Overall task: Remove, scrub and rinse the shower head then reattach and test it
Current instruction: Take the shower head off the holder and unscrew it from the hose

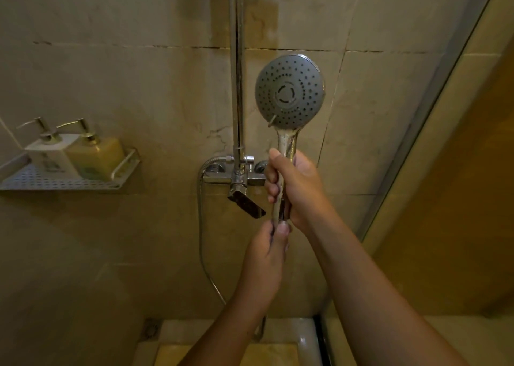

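We hold the shower head (289,91) off the wall, in front of the mixer (239,182). Its spray face is turned towards us and its handle (288,143) runs almost straight up and down, disc on top. Our right hand (299,190) is clenched round the middle of the handle, fingers (274,190) wrapped across its front. Our left hand (267,254) sits directly below, touching the right, and pinches the handle's lower end with thumb and fingertips.

That lower end is what matters: the joint with the hose (199,226) lies on the handle's own axis, just under the right hand and inside the left fingers. We judge the coming move is a twist about that upright axis, the right hand bracing and the left turning. The joint is hidden by the left hand, so we cannot tell whether it is screwed on or loose.
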Demonstrator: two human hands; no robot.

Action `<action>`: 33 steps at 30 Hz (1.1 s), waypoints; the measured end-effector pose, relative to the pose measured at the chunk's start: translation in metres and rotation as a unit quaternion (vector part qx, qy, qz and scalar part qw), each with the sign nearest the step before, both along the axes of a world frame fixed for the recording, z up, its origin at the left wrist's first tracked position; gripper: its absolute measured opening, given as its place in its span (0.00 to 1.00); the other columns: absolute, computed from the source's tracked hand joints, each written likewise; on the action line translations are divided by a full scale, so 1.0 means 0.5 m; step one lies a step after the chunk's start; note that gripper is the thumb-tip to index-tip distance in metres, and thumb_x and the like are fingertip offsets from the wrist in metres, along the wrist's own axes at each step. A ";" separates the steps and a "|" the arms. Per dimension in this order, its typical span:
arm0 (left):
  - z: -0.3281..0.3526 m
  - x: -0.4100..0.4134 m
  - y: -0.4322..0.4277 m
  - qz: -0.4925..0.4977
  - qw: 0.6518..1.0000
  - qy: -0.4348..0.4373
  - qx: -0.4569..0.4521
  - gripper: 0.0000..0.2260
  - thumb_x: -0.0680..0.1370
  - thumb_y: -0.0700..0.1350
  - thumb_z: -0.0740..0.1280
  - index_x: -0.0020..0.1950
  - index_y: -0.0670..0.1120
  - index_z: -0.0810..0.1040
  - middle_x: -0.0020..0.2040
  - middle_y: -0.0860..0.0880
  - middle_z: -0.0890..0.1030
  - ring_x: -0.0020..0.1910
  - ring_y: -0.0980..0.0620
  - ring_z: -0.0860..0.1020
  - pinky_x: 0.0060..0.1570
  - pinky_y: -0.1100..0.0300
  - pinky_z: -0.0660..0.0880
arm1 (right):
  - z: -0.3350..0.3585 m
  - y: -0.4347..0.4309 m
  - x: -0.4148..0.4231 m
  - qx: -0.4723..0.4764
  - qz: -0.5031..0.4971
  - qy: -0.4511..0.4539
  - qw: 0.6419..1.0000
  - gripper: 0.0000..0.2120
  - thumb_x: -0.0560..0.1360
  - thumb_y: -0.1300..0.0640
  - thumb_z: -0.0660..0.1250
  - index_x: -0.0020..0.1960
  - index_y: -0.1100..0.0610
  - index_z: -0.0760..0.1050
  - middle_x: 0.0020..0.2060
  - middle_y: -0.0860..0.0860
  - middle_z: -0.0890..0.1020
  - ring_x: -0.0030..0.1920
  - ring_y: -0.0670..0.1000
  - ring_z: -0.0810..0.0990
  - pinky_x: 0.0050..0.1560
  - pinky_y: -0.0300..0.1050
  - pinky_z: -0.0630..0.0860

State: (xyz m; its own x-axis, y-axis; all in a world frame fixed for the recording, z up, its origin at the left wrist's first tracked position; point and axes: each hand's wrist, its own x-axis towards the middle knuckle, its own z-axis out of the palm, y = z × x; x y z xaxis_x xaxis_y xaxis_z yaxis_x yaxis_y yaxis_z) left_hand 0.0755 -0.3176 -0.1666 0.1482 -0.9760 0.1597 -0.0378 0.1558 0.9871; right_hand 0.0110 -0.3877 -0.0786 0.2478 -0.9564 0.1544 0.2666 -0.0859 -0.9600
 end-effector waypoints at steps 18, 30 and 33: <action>0.057 0.015 0.025 -0.134 0.982 0.134 0.001 0.16 0.74 0.63 0.58 0.39 0.53 0.75 0.26 0.56 0.64 0.22 0.59 0.59 0.21 0.67 0.58 | 0.035 -0.009 -0.017 0.034 0.197 -0.195 0.960 0.09 0.81 0.51 0.61 0.47 0.56 0.71 0.28 0.49 0.72 0.23 0.45 0.71 0.22 0.38 0.70; 0.046 0.025 0.008 -0.049 0.995 0.089 0.019 0.17 0.76 0.58 0.55 0.44 0.45 0.72 0.26 0.56 0.66 0.23 0.61 0.61 0.23 0.69 0.59 | -0.013 0.008 -0.005 -0.062 -0.083 0.054 0.993 0.21 0.71 0.52 0.76 0.58 0.56 0.71 0.50 0.56 0.78 0.47 0.50 0.79 0.48 0.44 0.80; 0.047 0.025 0.008 -0.043 0.995 0.085 0.022 0.17 0.75 0.58 0.56 0.43 0.45 0.72 0.27 0.56 0.67 0.25 0.60 0.62 0.24 0.69 0.60 | -0.010 0.010 -0.009 -0.075 -0.100 0.056 0.991 0.17 0.72 0.55 0.76 0.55 0.59 0.73 0.47 0.55 0.78 0.45 0.51 0.78 0.47 0.43 0.80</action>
